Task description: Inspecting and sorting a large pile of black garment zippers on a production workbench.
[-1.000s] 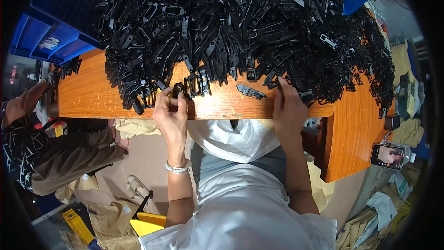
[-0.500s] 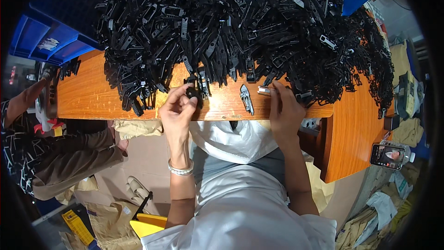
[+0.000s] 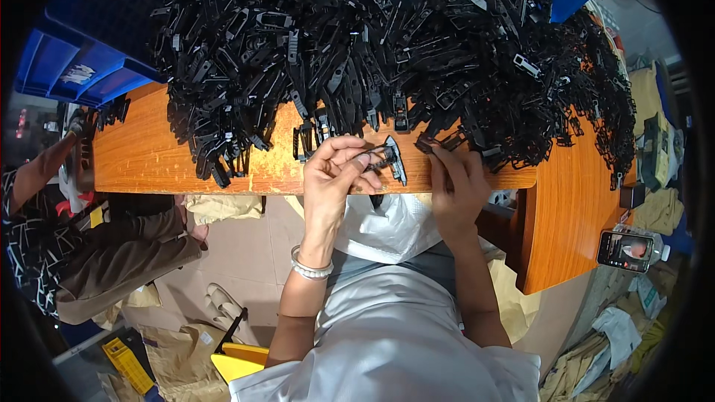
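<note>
My left hand (image 3: 337, 171) is closed in a pinch on a slim black plastic part (image 3: 377, 155), whose far end meets or overlaps a grey, pointed plastic piece (image 3: 395, 161) on the table; I cannot tell whether the two touch. To the right, my right hand (image 3: 458, 177) has its fingertips closed on another small black plastic part (image 3: 426, 143) at the near edge of the heap. My fingers cover much of it. A large heap of black plastic parts (image 3: 335, 37) rises just beyond both hands, and a black frame-shaped part (image 3: 302, 141) stands left of my left hand.
The wooden table (image 3: 134, 156) ends close to my lap, where a white sack (image 3: 387, 234) hangs. Blue crates (image 3: 82, 67) stand at far left. A propped phone (image 3: 627, 250) is at the right. Another person's arm (image 3: 45, 152) shows at the left edge.
My left hand has moved right, from beside the upright parts to the grey piece. The silvery piece at my right fingertips no longer shows; a black part is there now.
</note>
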Motion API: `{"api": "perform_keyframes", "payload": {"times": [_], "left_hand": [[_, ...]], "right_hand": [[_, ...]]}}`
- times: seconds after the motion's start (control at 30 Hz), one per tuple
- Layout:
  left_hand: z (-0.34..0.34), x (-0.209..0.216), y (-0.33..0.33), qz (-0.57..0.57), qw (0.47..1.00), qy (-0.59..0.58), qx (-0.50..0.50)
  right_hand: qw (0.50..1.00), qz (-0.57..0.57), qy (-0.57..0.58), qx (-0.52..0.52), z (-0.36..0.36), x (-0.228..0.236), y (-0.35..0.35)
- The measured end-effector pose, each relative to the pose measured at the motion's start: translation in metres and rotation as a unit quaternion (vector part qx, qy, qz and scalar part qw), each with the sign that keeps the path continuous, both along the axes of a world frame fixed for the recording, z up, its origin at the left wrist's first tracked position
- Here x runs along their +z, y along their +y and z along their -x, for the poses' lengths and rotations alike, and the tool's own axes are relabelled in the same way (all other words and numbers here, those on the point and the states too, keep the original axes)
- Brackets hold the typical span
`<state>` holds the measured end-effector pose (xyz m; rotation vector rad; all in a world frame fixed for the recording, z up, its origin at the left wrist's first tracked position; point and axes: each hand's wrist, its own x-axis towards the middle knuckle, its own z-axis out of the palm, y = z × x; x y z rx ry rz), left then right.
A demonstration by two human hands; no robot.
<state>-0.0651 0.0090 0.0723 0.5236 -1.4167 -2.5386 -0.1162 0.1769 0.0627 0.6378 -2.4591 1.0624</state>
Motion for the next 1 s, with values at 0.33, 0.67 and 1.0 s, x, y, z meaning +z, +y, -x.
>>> {"api": "perform_keyframes", "payload": {"times": [0.33,0.67,1.0], "left_hand": [[-0.01,0.015,0.006,0.095,0.987,0.018,-0.126],[-0.011,0.013,0.011,0.064,0.985,0.043,-0.152],[0.056,0.023,0.044,0.693,0.713,0.094,-0.049]], "right_hand": [[0.967,0.158,-0.111,0.165,-0.007,0.018,-0.008],[0.958,0.146,-0.114,0.218,-0.012,0.019,0.008],[0.91,0.325,-0.253,0.042,-0.027,0.001,0.026]]}}
